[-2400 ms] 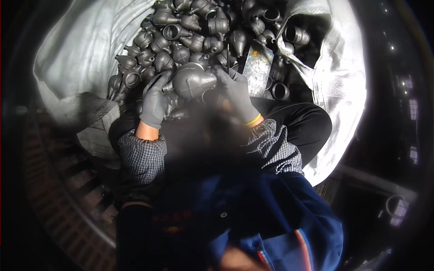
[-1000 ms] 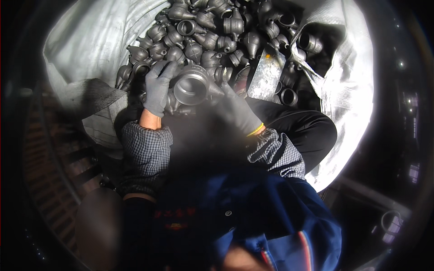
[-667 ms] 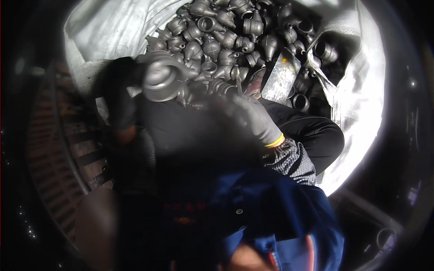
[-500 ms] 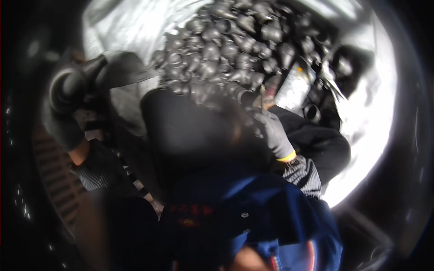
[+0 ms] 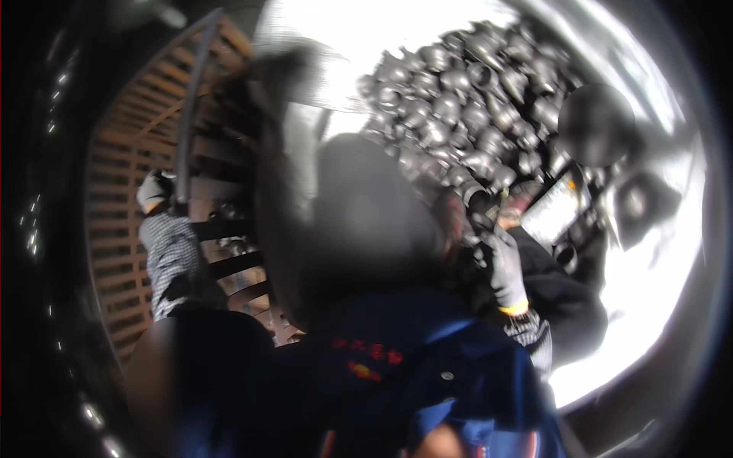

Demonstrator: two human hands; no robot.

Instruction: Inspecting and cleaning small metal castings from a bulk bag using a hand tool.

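Note:
My left hand [image 5: 155,191], in a pale grey glove, is at the grey rail [image 5: 183,153] of a brown slatted crate. Its fingers are blurred and partly hidden, so I cannot tell what they hold. Low in the heap, my right hand [image 5: 502,269], in a grey glove with a yellow cuff, is closed around a dark metal fitting [image 5: 481,248]. Beyond it lie many more bulbous grey metal fittings [image 5: 447,111], piled inside a white sack liner [image 5: 649,305].
The crate [image 5: 126,252] stands on the left, with slatted sides. A pale rectangular plate or card [image 5: 556,210] lies on the fittings beside my right hand. A blurred dark shape [image 5: 374,206] covers the middle of the view. My dark-clad knee [image 5: 569,305] is at the right.
My view has swung left, showing more of the crate. My left hand, with a ring-shaped grey part at it earlier, is now by the crate's rail. My right hand stays low at the heap.

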